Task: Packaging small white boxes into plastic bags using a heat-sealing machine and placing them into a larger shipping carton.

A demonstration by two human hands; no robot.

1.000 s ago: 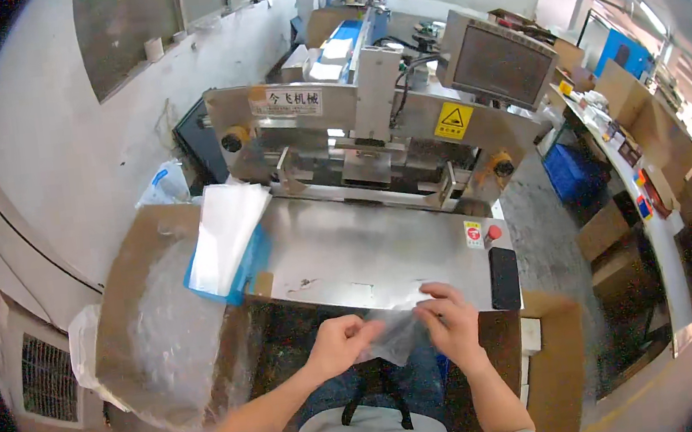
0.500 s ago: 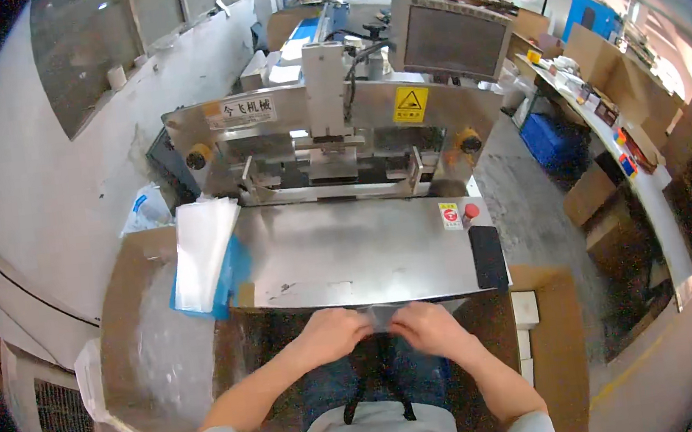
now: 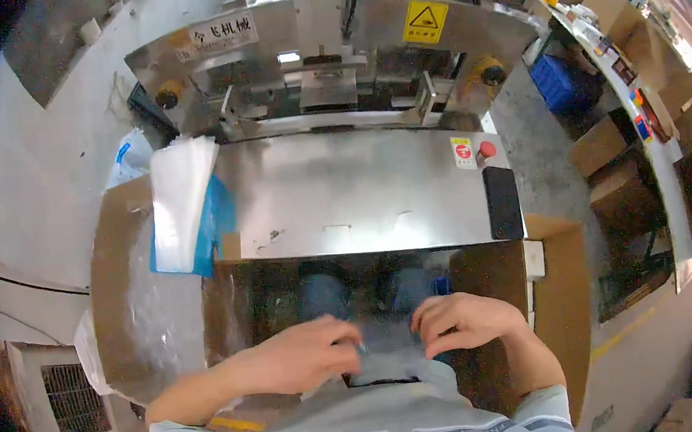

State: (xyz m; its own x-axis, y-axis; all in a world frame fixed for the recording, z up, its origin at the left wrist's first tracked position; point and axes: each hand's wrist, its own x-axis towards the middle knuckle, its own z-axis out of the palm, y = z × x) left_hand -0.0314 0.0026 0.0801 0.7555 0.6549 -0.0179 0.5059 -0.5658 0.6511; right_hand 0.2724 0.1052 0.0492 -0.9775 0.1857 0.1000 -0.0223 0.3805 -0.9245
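In front of my lap, below the near edge of the steel worktable [image 3: 359, 184], a thin see-through plastic bag [image 3: 390, 341] spans the gap between my hands. My left hand [image 3: 317, 351] pinches one side with curled fingers. Its other side is at the fingertips of my right hand [image 3: 467, 320], which are also bent and closed. The film is faint and blurred, so its edges are hard to make out. A stack of whitish plastic bags [image 3: 183, 205] lies over a blue sheet [image 3: 220, 217] at the table's left end.
A steel press machine [image 3: 327, 90] stands at the table's back. On the right are a red button [image 3: 486, 150] and a black flat rectangular object [image 3: 502, 202]. A carton with clear plastic [image 3: 153, 323] is at left; another carton [image 3: 565, 302] holds white boxes at right.
My hands have moved closer to my body and farther apart, with the film now spread between them. The view has tilted downward, so the table and machine appear higher.
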